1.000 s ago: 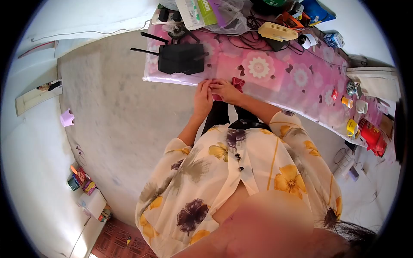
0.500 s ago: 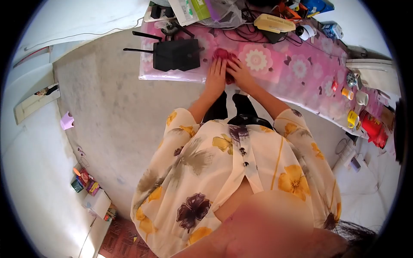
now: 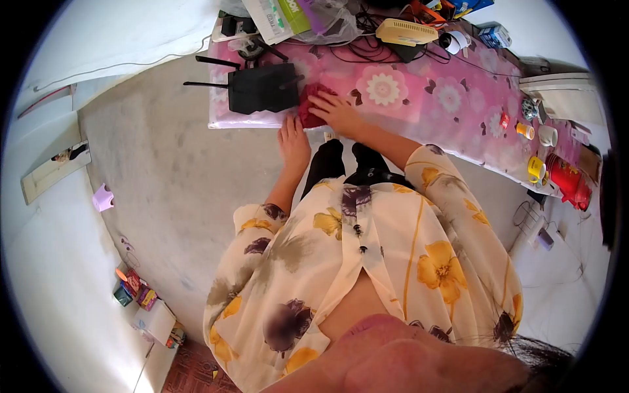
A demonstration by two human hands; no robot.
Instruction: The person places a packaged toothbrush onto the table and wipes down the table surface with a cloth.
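A dark red cloth (image 3: 313, 112) lies bunched at the front edge of the pink flowered tabletop (image 3: 419, 108), just right of the black router (image 3: 262, 88). Over the cloth's right part rests my right hand (image 3: 337, 112), its fingers spread and pointing left. My left hand (image 3: 293, 141) is at the table's front edge below the router, fingers extended upward, their tips near the cloth's lower left corner. Whether those fingertips touch the cloth is hard to tell.
A cream-coloured device (image 3: 406, 31), cables and plastic bags fill the table's back. At the right end stand a yellow cup (image 3: 536, 169), a white mug (image 3: 548, 135) and a red container (image 3: 569, 182). A purple bin (image 3: 103, 197) is on the floor at left.
The cloth has moved left across the tabletop toward the router and looks more spread. My left hand has come off it, down and left to the edge; my right hand has shifted slightly left.
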